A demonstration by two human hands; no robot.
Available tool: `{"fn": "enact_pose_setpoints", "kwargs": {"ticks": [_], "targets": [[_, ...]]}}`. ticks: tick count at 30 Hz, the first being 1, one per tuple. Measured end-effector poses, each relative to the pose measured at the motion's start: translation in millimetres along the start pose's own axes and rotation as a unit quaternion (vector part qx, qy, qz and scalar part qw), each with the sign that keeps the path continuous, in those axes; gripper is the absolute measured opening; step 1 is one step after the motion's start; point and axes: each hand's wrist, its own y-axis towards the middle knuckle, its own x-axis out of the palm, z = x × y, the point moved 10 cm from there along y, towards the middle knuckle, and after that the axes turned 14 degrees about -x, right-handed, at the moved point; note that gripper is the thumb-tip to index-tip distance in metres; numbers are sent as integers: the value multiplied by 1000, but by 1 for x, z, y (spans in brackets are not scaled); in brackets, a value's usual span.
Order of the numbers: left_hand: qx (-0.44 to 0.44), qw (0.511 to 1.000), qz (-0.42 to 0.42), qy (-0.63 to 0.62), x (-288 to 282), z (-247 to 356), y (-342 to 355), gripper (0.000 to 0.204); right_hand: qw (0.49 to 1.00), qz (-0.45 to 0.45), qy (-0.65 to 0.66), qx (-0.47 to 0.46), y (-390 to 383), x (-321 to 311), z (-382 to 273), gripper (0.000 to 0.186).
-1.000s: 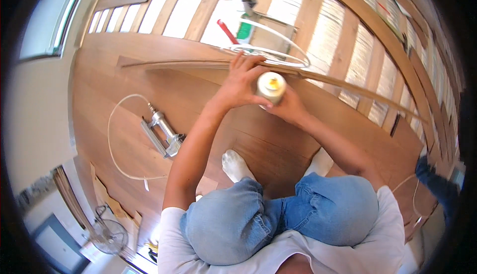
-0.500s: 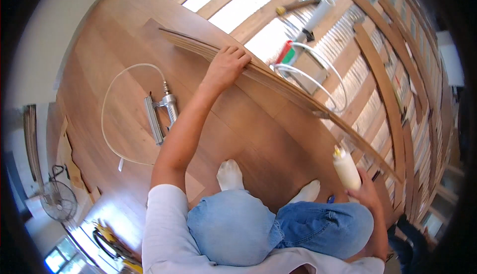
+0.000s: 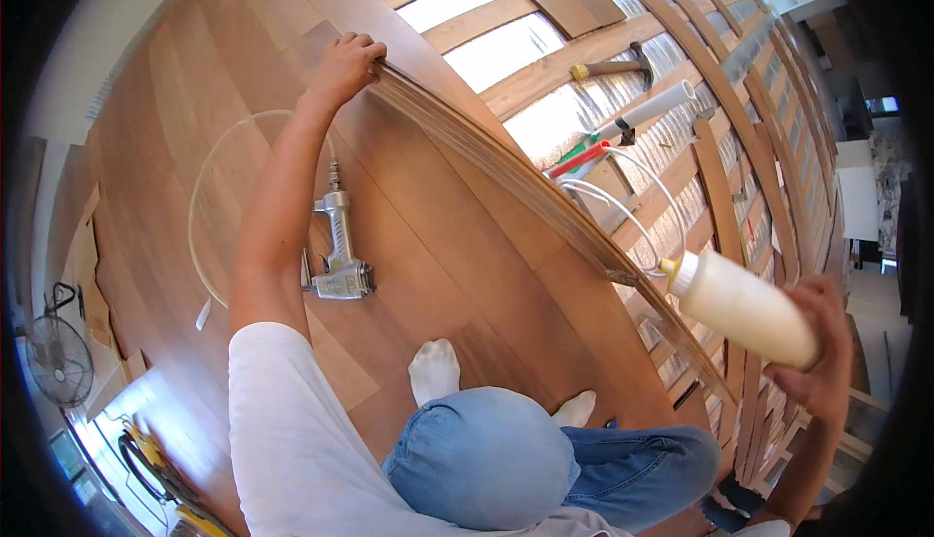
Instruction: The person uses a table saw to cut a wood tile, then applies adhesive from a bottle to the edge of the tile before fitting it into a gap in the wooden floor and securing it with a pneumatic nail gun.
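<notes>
My left hand (image 3: pixel 342 72) is closed round the far left end of a long wooden floorboard (image 3: pixel 516 192), which stands tilted on its edge. That board runs from my left hand down toward the lower right. In my right hand (image 3: pixel 819 347), at the right, is a cream-coloured squeeze bottle (image 3: pixel 744 305) with a yellow nozzle. My fingers grip it near its base. The nozzle points left, toward the board's near part; I cannot tell whether it touches. Left of the board, a silver nail gun (image 3: pixel 341 255) lies on the laid floor, partly behind my left forearm.
Beyond the board, wooden battens (image 3: pixel 574 55) run over shiny foil. A hammer (image 3: pixel 613 68), a grey pipe (image 3: pixel 657 109) and a red-handled tool with white tubing (image 3: pixel 582 160) lie there. A clear hose (image 3: pixel 199 206) curls on the laid floor (image 3: pixel 438 245). A fan (image 3: pixel 60 362) stands far left.
My left hand has moved up and left to the board's end. My right hand has lifted the bottle up and to the right, and the bottle has tipped from upright to slanting.
</notes>
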Motion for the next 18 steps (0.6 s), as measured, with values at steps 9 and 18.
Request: {"fn": "enact_pose_setpoints", "kwargs": {"ticks": [9,18], "targets": [[-167,939,-161,-255,41,-55,11,46,965,108,172,-165,167,14,-56,83],[-157,930,-118,-311,41,-47,18,47,890,162,376,-203,337,132,-95,49]]}}
